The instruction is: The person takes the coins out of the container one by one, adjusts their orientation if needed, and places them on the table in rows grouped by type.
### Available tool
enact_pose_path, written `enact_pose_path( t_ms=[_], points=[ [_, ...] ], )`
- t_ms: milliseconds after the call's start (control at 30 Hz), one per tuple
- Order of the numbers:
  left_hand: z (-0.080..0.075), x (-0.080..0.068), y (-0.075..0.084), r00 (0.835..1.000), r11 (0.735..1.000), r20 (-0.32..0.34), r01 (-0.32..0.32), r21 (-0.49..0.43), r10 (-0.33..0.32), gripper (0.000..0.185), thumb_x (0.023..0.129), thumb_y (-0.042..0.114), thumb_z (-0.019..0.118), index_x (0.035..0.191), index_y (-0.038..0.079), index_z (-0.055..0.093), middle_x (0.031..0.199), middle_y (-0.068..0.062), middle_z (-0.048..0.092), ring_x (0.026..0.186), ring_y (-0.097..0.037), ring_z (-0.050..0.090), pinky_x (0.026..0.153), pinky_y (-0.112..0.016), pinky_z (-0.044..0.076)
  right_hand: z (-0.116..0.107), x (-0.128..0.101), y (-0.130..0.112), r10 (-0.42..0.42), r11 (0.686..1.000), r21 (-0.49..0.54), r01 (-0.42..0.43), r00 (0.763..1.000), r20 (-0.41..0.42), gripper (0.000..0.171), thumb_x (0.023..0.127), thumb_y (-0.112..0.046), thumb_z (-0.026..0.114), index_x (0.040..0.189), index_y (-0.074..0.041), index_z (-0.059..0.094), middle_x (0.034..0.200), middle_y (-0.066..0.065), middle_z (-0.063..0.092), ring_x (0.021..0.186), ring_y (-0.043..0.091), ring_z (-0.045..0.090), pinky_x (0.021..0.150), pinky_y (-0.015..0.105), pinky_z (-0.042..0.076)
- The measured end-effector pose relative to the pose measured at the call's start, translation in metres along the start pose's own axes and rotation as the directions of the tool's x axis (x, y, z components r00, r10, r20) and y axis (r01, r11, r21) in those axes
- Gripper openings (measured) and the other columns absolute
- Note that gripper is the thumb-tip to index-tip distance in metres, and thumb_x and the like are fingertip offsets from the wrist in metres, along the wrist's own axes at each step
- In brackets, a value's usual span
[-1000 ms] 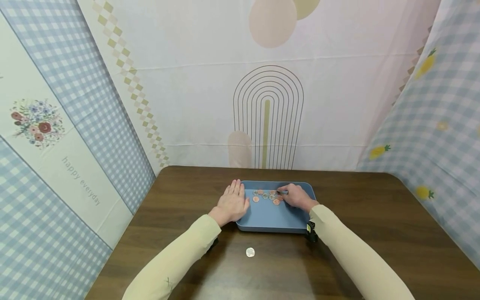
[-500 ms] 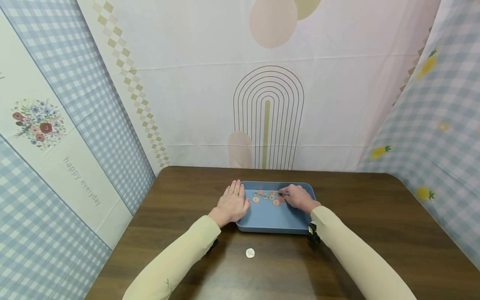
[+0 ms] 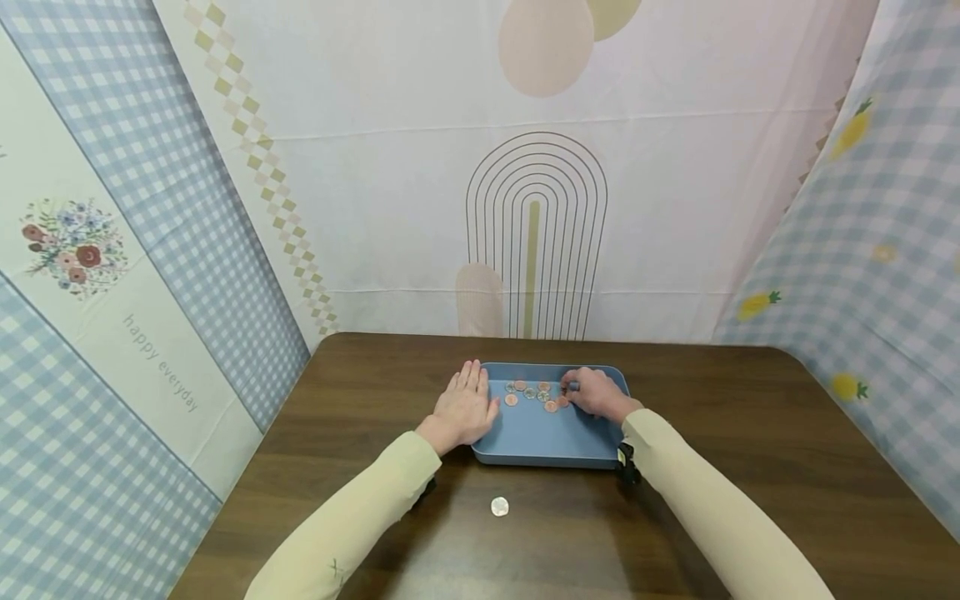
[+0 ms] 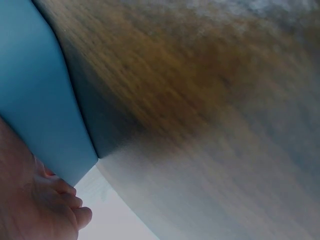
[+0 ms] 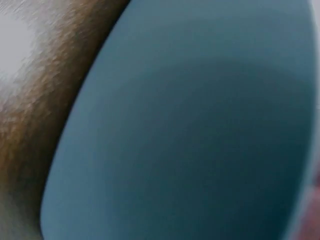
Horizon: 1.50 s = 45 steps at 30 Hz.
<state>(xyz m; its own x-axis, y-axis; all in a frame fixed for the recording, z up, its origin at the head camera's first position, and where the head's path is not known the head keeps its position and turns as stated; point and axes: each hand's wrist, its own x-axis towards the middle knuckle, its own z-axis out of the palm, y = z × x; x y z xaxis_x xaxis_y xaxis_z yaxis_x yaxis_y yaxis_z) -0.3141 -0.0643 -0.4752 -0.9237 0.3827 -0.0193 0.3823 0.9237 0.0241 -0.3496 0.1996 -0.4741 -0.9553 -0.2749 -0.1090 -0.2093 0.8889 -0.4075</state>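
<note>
A left hand (image 3: pixel 461 412), fingers straight, rests along the left side of a blue tray (image 3: pixel 547 432). Inside, a right hand (image 3: pixel 597 394) bends its fingers beside scattered coins (image 3: pixel 530 393); whether it pinches one is unclear.

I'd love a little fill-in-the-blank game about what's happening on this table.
1. The tray is coloured ____.
2. The left hand rests at the tray's ____ side.
3. The right hand reaches toward coins inside the ____.
4. On the table, outside the tray, the number of visible coins is ____.
Missing words: blue; left; tray; one.
</note>
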Motion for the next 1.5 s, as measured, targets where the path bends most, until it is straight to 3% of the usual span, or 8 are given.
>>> enact_pose_path(
  t_ms=[300,667,1500],
  points=[
    [0.001,0.001,0.0,1.0,1.0,-0.009,-0.006,0.017,0.006,0.067,0.105,0.041,0.025,0.154,-0.003,0.022,0.163,-0.022,0.016,0.153,-0.032,0.013,0.124,-0.043,0.018,-0.001,-0.002,0.001,0.053,0.996,0.069,-0.054,0.998,0.027,0.01,0.093,-0.014,0.063,0.098,-0.008,0.056,0.072,0.007,0.053,0.052,0.016,0.052,0.042,0.025,0.045],
    [0.003,-0.003,-0.002,1.0,0.999,-0.016,-0.02,0.031,0.021,0.067,0.105,0.041,0.024,0.154,-0.003,0.022,0.163,-0.021,0.016,0.153,-0.032,0.013,0.124,-0.043,0.017,0.002,-0.008,-0.005,0.07,0.993,0.091,-0.069,0.997,-0.013,0.012,0.094,-0.013,0.062,0.099,-0.01,0.052,0.076,0.008,0.054,0.05,0.016,0.052,0.045,0.027,0.041],
    [0.003,-0.019,-0.01,0.998,0.996,-0.007,-0.065,0.056,0.065,0.067,0.104,0.043,0.023,0.154,-0.002,0.022,0.164,-0.02,0.016,0.153,-0.031,0.013,0.124,-0.044,0.015,0.007,-0.05,-0.037,0.009,0.97,0.241,0.021,0.992,-0.123,0.007,0.094,-0.01,0.062,0.099,-0.008,0.057,0.082,0.007,0.059,0.059,0.016,0.056,0.052,0.028,0.046]
  ],
)
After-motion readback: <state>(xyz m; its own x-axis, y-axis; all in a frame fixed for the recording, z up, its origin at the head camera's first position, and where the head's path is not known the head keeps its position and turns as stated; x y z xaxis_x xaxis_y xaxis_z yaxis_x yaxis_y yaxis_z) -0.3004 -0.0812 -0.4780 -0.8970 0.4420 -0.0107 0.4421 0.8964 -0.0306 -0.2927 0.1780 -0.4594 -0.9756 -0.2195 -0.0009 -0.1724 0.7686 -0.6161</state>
